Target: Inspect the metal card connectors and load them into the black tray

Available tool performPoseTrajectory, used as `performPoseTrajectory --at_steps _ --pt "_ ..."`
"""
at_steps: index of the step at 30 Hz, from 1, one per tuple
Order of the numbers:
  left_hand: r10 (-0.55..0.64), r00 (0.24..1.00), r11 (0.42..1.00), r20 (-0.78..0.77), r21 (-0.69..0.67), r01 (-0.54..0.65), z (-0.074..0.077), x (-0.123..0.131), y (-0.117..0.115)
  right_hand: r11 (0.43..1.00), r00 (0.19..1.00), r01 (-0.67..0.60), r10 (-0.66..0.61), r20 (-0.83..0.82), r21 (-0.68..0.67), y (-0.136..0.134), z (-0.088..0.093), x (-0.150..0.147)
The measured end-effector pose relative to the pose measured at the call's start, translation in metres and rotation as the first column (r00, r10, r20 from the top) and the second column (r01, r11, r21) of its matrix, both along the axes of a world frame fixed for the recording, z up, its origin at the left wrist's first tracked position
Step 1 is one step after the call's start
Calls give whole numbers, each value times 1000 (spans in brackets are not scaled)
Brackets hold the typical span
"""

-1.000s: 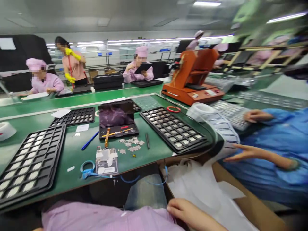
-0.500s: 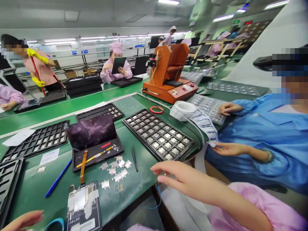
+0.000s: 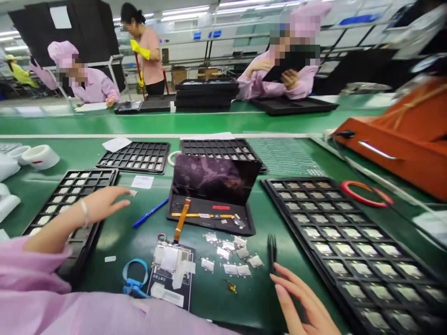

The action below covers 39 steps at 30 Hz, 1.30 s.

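My left hand point(image 3: 101, 204) reaches over the left black tray point(image 3: 113, 174), thumb and fingers apart. Its fingertips are beside a small silver metal piece point(image 3: 133, 192) on the green table. At the lower right, my right hand point(image 3: 302, 302) has its fingers stretched out at the near end of dark tweezers point(image 3: 271, 251); whether they touch is unclear. Several silver metal pieces point(image 3: 223, 252) lie loose to the left of the tweezers. A device board point(image 3: 176, 279) with an orange flex cable point(image 3: 182, 218) runs up to a dark screen point(image 3: 214, 179) leaning in a black case.
A filled black tray point(image 3: 314, 232) spans the right side. A blue pen point(image 3: 150, 213), a blue strap point(image 3: 135, 274) and a red tape ring point(image 3: 366, 193) lie about. An orange machine point(image 3: 394, 139) stands at right. Co-workers sit across the green bench point(image 3: 150, 123).
The view has swung left. My left hand has gone forward to the lone silver piece; my right hand has come to the near end of the tweezers.
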<state>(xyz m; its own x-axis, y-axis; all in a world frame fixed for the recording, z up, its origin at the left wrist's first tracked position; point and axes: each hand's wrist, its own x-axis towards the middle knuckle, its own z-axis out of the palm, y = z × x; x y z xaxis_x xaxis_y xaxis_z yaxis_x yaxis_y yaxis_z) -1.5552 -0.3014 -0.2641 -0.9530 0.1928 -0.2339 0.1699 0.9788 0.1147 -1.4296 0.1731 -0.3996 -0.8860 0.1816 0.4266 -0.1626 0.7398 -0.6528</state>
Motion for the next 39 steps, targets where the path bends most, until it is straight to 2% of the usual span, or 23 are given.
performPoseTrajectory --at_steps 3,6,9,12,18,23,27,30,34,39 --pt "59 998 995 -19 -82 -61 -9 -57 -22 994 991 57 -45 -129 91 -16 -11 -3" --pt "117 991 975 -67 -181 -128 -28 -107 -38 982 969 78 -34 -244 173 -24 -17 -6" --pt "89 991 962 -100 -250 -111 -47 -137 -49 975 960 111 -55 -276 193 -25 -19 -9" --pt "11 994 958 -106 -285 -40 -57 -151 -57 970 964 141 -90 -249 196 -25 -20 -9" --pt "-80 991 949 -108 -312 43 -66 -158 -66 953 964 163 -99 -245 256 -29 -21 -9" --pt "-76 988 947 -131 -320 30 -72 -155 -63 952 969 164 -107 -223 257 -30 -17 -10" --pt "-67 989 948 -132 -319 22 -69 -151 -57 957 969 165 -112 -222 238 -29 -20 -12" --pt "-56 989 951 -135 -308 12 -62 -146 -53 960 966 154 -97 -238 233 -28 -21 -13" --pt "-5 992 955 -127 -294 -33 -45 -134 -51 963 966 141 -83 -246 229 -28 -22 -13" --pt "40 999 953 -10 -300 -41 -21 -100 -57 971 968 114 -60 -243 212 -28 -24 -13"
